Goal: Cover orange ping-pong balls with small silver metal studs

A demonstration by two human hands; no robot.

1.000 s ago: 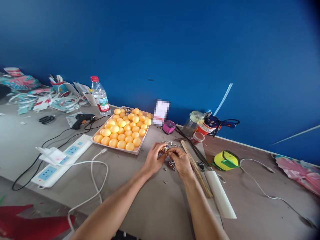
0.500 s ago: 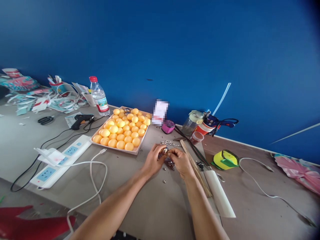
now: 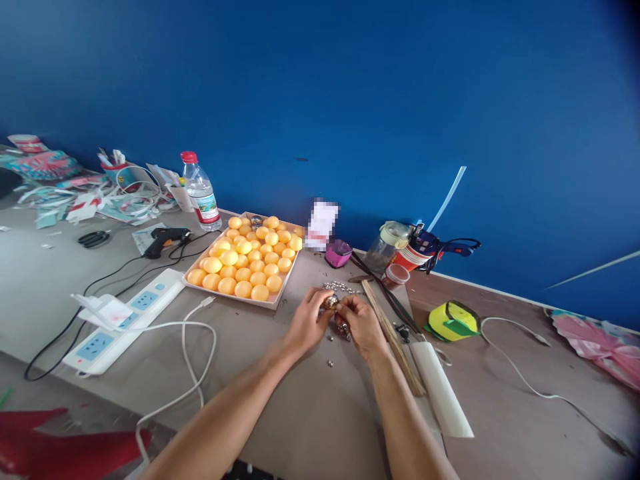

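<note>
One red-and-white label is seen on the bottle (image 3: 200, 193); its writing is too small to be read. A beaded ball (image 3: 329, 303) is held just above the table (image 3: 310, 413), between the fingertips of both hands. It is gripped from the left by the left hand (image 3: 304, 325) and from the right by the right hand (image 3: 363, 325), with the fingers of both curled together and clamped on it. Loose beads (image 3: 330, 363) lie near the wrists.

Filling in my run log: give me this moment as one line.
left hand: grips beaded piece | right hand: pinches same piece | nearby: loose beads, tray of orange balls
</note>
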